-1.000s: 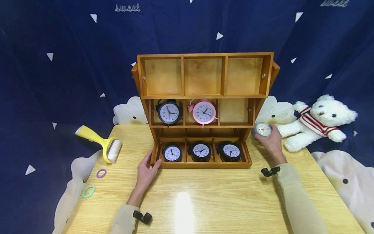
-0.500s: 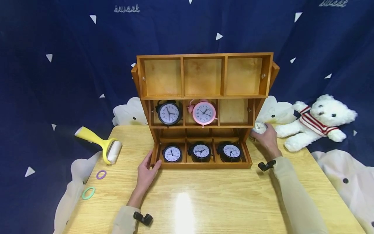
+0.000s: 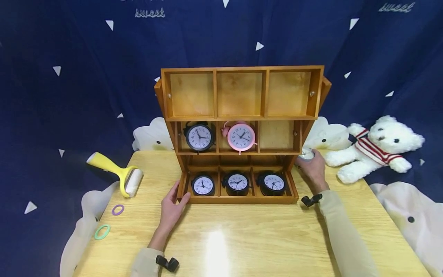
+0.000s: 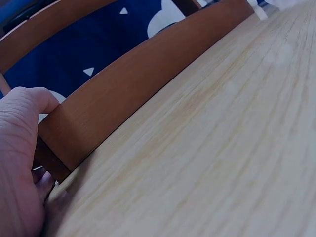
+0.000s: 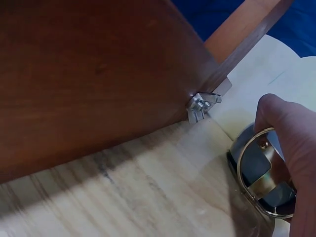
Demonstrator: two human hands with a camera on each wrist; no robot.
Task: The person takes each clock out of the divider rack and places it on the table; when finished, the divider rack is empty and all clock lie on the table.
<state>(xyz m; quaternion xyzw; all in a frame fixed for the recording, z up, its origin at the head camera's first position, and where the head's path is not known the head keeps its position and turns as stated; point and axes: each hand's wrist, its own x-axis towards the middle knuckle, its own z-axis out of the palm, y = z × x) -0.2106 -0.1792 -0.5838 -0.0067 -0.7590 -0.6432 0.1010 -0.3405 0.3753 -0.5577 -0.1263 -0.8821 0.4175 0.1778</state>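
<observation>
A wooden three-tier shelf [image 3: 242,200] holds a black clock [image 3: 199,137] and a pink clock [image 3: 241,137] on its middle tier and three black clocks in the bottom one. My left hand [image 3: 171,209] grips the bottom tier's front left corner, thumb on the front edge; in the left wrist view the hand [image 4: 19,148] is round the wooden corner [image 4: 74,128]. Right of the shelf, my right hand [image 3: 314,169] holds a grey-blue clock [image 3: 307,154], partly hidden. In the right wrist view the hand [image 5: 298,143] grips this clock [image 5: 254,163], its brass-coloured ring showing.
A white teddy bear [image 3: 378,144] sits at the right behind the table [image 3: 263,238]. On the left lie a yellow-handled roller [image 3: 114,169], a purple ring [image 3: 118,209] and a green ring [image 3: 102,232]. The shelf's side panel [image 5: 98,84] and metal latch [image 5: 200,104] are close to the right hand.
My right hand has moved left with the grey-blue clock, closer to the shelf's right side. The left hand keeps its hold on the corner. The head view has shifted slightly.
</observation>
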